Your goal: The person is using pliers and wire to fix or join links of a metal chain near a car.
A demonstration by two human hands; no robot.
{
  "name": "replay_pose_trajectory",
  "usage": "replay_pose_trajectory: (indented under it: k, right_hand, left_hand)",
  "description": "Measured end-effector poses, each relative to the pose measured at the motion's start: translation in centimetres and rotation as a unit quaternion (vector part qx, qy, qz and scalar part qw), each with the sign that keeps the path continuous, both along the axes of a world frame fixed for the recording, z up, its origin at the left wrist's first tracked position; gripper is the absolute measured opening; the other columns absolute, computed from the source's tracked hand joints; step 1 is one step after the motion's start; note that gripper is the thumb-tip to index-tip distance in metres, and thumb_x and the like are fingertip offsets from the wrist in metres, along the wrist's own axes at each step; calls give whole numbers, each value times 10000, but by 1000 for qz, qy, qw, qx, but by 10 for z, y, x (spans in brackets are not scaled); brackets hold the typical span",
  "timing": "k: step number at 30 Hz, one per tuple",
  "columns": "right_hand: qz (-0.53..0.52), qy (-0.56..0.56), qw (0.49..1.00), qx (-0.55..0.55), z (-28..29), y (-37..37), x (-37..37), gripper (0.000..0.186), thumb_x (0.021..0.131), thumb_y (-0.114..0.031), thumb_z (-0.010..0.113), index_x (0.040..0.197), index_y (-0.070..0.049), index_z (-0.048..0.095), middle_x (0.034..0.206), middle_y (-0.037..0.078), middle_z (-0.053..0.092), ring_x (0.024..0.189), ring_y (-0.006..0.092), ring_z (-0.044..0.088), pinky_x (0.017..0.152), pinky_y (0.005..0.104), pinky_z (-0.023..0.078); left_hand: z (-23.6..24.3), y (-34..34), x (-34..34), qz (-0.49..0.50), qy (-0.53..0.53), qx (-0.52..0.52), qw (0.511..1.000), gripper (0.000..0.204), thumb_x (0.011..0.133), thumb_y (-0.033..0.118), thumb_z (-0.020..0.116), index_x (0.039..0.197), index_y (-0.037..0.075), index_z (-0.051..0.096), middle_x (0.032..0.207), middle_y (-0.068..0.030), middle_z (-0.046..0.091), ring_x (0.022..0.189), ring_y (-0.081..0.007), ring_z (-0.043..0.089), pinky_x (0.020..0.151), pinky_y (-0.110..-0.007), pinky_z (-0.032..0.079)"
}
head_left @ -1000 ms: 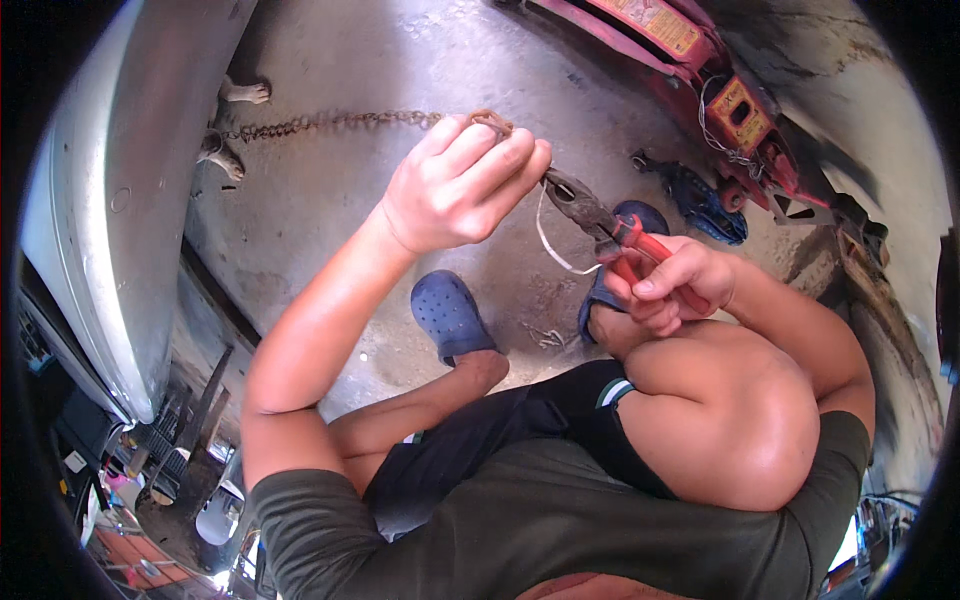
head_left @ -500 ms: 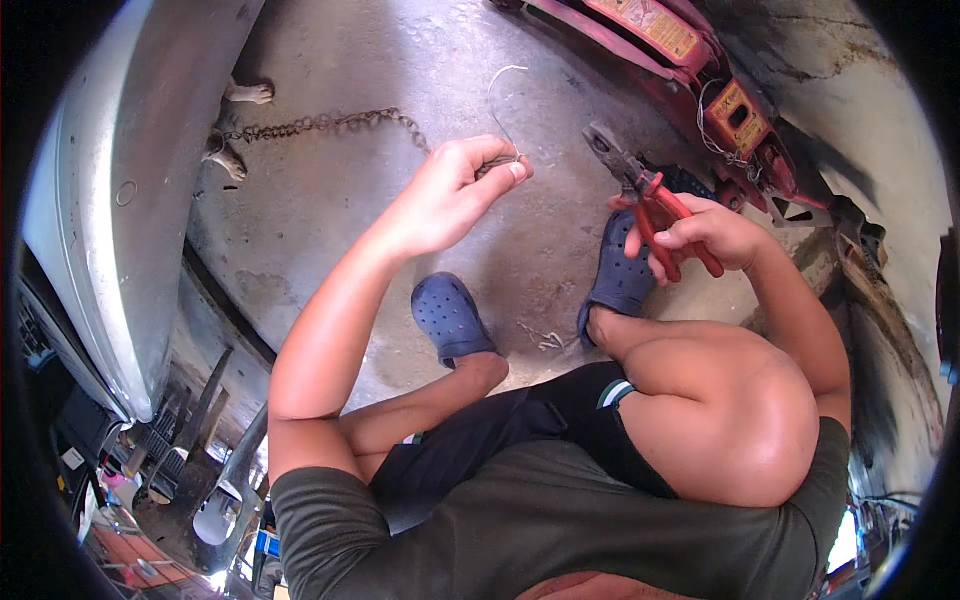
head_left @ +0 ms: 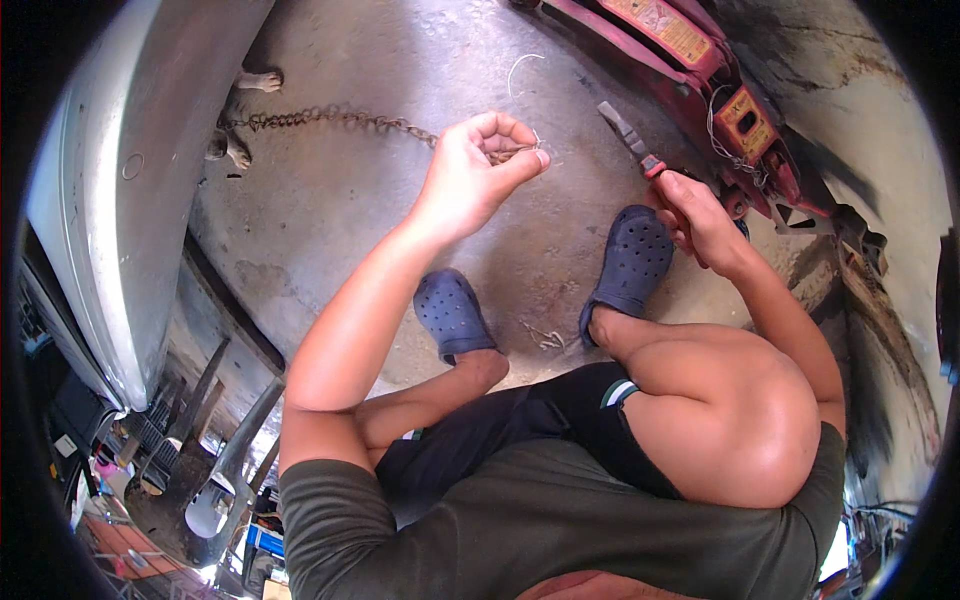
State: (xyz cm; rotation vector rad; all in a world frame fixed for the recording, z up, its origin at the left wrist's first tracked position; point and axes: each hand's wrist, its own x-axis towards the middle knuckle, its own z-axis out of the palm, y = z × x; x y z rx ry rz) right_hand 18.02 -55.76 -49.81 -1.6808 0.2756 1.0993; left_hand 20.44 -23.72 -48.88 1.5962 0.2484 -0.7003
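Observation:
My left hand (head_left: 478,172) pinches the end of a rusty chain (head_left: 350,118), with a small bit of thin wire poking up at the fingertips. Beyond those fingers shows a thin curved wire (head_left: 512,72); whether it still joins the chain end I cannot tell. Pliers (head_left: 628,135) with red handles are gripped in my right hand (head_left: 700,215), jaws pointing up and left, apart from the chain and turned nearly edge-on. From my left hand the chain runs leftward to an animal's paws (head_left: 238,152) beside a silver vehicle panel (head_left: 150,150).
A red floor jack (head_left: 690,50) lies at the upper right, a loop of wire (head_left: 718,120) hanging on it. Below my hands are my feet in blue clogs (head_left: 632,255). Wire scraps (head_left: 545,336) lie on the concrete floor between them. Clutter fills the lower left.
The pliers have turned from broadside to edge-on, and my right hand has rolled over with them. My left hand has shifted slightly right with the chain end. The curved wire has moved slightly right.

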Motion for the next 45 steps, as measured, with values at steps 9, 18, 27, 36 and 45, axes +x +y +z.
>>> replay_pose_trajectory:
  k: [9, 18, 27, 36, 45]
  right_hand:
    - [-1, 72, 990, 118, 11, 13, -10, 353, 920, -243, 738, 1192, -52, 619, 700, -37, 560, 549, 83, 563, 413, 245, 417]
    - [107, 3, 976, 189, 25, 24, 11, 384, 918, -159, 720, 1258, -28, 597, 953, -37, 502, 896, 95, 466, 795, 295, 434]
    - [258, -136, 946, 141, 33, 28, 19, 245, 918, -133, 725, 1104, -7, 629, 869, 10, 531, 810, 109, 460, 725, 318, 435]
    - [211, -102, 962, 139, 29, 39, 5, 240, 951, -232, 724, 1055, -37, 633, 832, -19, 520, 737, 86, 439, 651, 291, 396]
    - [110, 112, 952, 264, 38, 40, 7, 330, 999, -292, 691, 1221, -65, 603, 858, -41, 542, 749, 60, 522, 652, 250, 454]
  left_hand:
    - [13, -4, -2, 42, -30, -9, 999, 214, 889, 39, 775, 1071, 28, 662, 860, 21, 692, 734, -16, 565, 670, -205, 452]
    - [19, 3, 4, -125, -124, 52, 983, 632, 923, 51, 712, 1526, 109, 536, 813, 61, 586, 724, -35, 474, 666, -219, 424]
    - [26, 12, 16, -203, 7, -72, 976, 940, 870, -24, 707, 1662, 145, 228, 837, 32, 615, 716, -32, 490, 626, -211, 390]
    - [31, 8, 22, -164, 64, -129, 976, 944, 812, -6, 737, 1633, 109, 287, 795, 44, 631, 665, -16, 510, 565, -199, 360]
    - [28, 19, 25, -183, 125, -194, 956, 774, 790, 62, 685, 1532, 58, 462, 726, 32, 645, 571, -17, 489, 516, -185, 317]
